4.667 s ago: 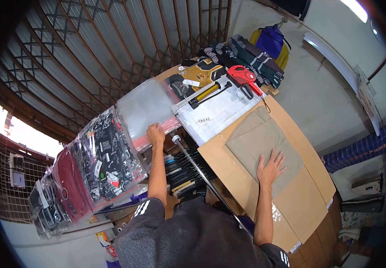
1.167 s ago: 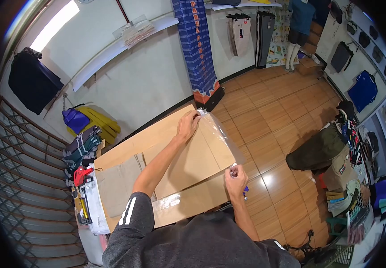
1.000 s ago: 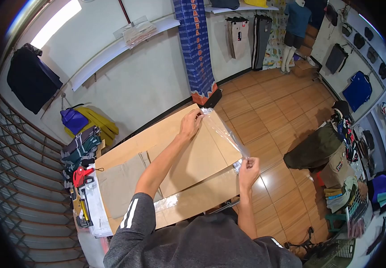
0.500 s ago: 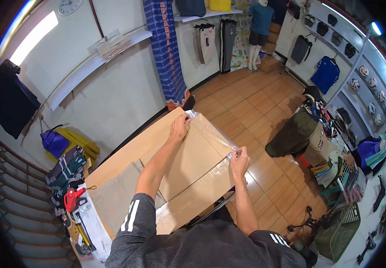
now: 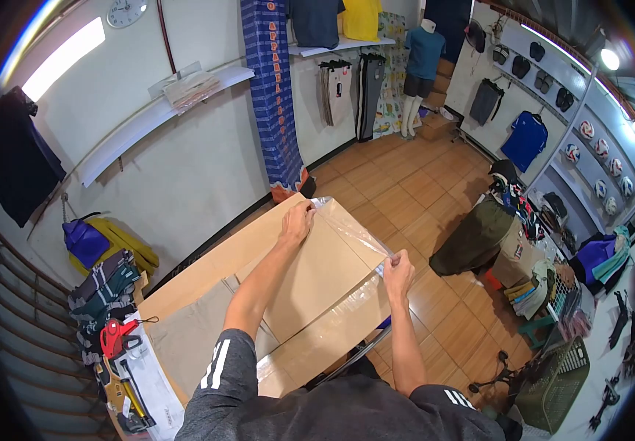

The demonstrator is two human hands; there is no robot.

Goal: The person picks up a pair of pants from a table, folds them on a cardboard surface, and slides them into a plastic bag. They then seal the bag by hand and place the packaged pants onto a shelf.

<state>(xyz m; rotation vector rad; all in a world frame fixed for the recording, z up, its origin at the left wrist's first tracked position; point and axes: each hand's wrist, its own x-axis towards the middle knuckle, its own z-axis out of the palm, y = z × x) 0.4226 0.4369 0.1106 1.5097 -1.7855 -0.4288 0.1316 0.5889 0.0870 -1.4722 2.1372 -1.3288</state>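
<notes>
A large flat piece of brown cardboard (image 5: pixel 325 287) lies on the table in front of me. Glossy clear plastic film (image 5: pixel 350 224) runs over its far right end and shines along its near side. At the far corner, my left hand (image 5: pixel 298 222) has its fingers curled down on the film's edge. My right hand (image 5: pixel 398 274) pinches the film at the right corner, thumb against fingers. To the left, a greyish-beige sheet (image 5: pixel 192 323) rests beside the cardboard.
At the table's left end are a red tape dispenser (image 5: pixel 117 338), a yellow-and-black tool (image 5: pixel 134 397) and folded clothes (image 5: pixel 104 287). A clothes-laden stand (image 5: pixel 508 250) and green basket (image 5: pixel 553 382) are at right. Tiled floor (image 5: pixel 376 169) lies beyond the table.
My view has shifted slightly, so the room and table sit a little differently in the frame. Both hands keep nearly the same places at the film's corners.
</notes>
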